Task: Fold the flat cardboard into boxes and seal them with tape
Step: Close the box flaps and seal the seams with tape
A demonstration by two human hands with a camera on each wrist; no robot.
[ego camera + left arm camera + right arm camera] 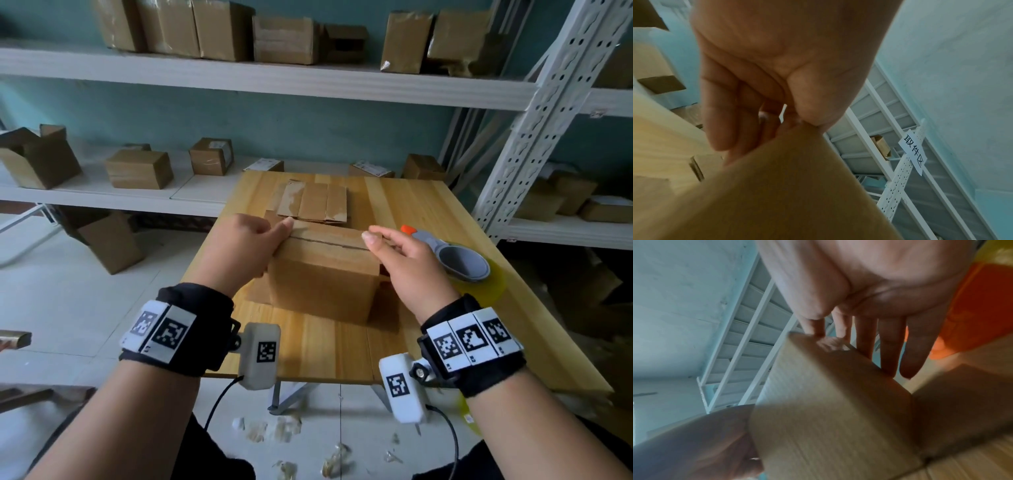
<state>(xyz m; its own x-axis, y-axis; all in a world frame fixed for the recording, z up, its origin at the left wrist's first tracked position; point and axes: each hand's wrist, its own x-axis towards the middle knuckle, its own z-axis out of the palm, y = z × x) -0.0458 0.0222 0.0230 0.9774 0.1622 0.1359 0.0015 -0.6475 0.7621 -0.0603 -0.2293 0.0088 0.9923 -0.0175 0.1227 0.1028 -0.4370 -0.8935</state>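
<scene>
A folded brown cardboard box [322, 277] stands in the middle of the wooden table [325, 346], its top flaps down and meeting in a dark seam. My left hand [274, 240] grips the box's upper left edge, thumb on top and fingers curled against the side [740, 113]. My right hand [380, 243] rests at the upper right corner, thumb on top. Its fingers [890, 345] lie straight along the box's [828, 410] right side. A tape dispenser [462, 260] with a grey handle, an orange tip and a yellowish roll lies just right of that hand. No tape shows on the seam.
Flat cardboard [315, 200] lies on the table behind the box. White metal shelves [239, 78] with several boxes run behind and to the right. A box [109, 243] sits on the floor at left, and scraps litter the floor near the table leg [277, 394].
</scene>
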